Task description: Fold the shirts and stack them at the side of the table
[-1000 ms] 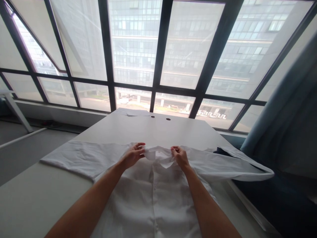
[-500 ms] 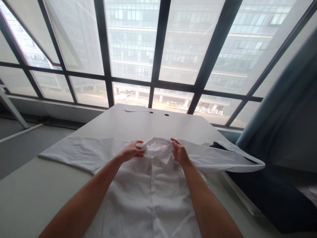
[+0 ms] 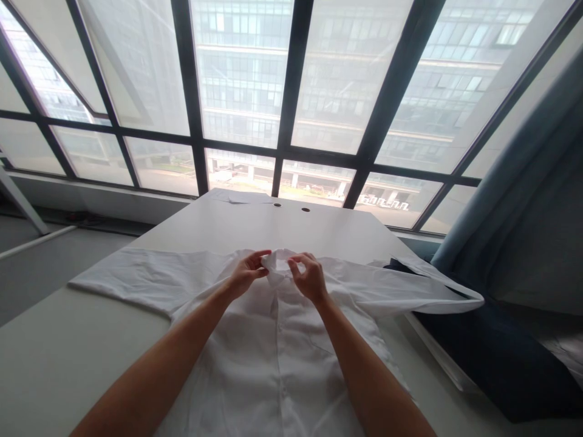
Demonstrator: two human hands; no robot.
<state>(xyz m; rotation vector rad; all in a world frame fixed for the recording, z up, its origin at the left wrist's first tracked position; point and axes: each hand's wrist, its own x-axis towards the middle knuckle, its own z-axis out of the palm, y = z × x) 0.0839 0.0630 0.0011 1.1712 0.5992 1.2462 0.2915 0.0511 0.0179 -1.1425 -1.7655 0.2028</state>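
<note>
A white button-up shirt (image 3: pixel 246 358) lies front side up with its sleeves spread to both sides. At its neck, my left hand (image 3: pixel 248 273) grips the left part of the collar (image 3: pixel 272 262) between thumb and fingers. My right hand (image 3: pixel 310 278) is closed at the collar's right inner side, thumb and forefinger pinched together on the collar's edge. The button placket (image 3: pixel 279 340) runs down the middle between my forearms. Part of the collar is hidden behind my fingers.
The shirt rests on a white table (image 3: pixel 282 227) with two round holes near its far edge. Dark cloth (image 3: pixel 496 358) lies at the right, below a blue-grey curtain (image 3: pixel 510 164). Papers (image 3: pixel 246 197) are at the far edge, before tall black-framed windows.
My right hand has moved left and inward, from the collar's outer right side toward its middle. My left hand stays at the left part, its grip slightly shifted. The collar opening looks narrower.
</note>
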